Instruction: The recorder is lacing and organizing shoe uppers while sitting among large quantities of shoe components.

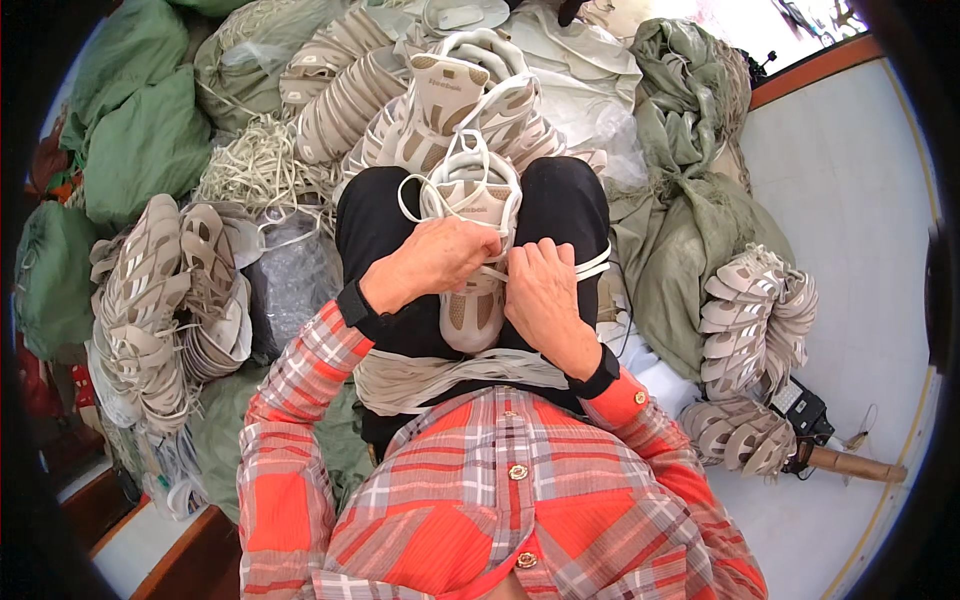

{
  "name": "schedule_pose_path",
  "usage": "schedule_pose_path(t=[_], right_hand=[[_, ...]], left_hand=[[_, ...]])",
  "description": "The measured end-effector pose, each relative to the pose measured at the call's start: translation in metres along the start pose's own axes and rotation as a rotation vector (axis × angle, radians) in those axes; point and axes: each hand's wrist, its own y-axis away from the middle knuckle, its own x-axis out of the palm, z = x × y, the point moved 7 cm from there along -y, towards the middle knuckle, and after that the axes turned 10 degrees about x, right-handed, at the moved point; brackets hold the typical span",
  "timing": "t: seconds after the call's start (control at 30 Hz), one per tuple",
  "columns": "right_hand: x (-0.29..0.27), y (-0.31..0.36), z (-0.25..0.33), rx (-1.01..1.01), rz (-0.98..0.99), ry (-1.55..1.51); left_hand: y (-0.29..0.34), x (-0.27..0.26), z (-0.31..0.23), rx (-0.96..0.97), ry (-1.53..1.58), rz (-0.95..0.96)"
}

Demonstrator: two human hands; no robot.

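A beige and white shoe upper (472,315) lies between my knees, its toe toward me, with a white shoelace (410,200) threaded through it and looping out at the tongue. My left hand (440,262) is closed at the left of the lacing, fingertips pinched on the lace. On the other side my right hand (548,300) is closed too, with white lace strands (596,264) sticking out past its knuckles. What exactly lies under the right fingertips is hidden. Across my lap rests a bundle of off-white laces (450,380).
Beyond my knees are stacked shoe uppers (445,95) and a heap of loose laces (262,165). More uppers stand at the left (145,290) and at the right (745,320). Green sacks (150,140) crowd the left; a white board (850,200) lies at the right.
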Motion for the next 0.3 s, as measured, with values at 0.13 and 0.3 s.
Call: schedule_pose_path(t=[0.13,0.3], right_hand=[[0.005,-0.001,-0.005,-0.027,-0.002,0.032],[0.004,-0.001,-0.005,-0.062,0.014,0.040]], left_hand=[[-0.005,0.006,0.000,0.096,-0.215,-0.055],[0.005,0.017,0.000,0.016,-0.343,-0.051]])
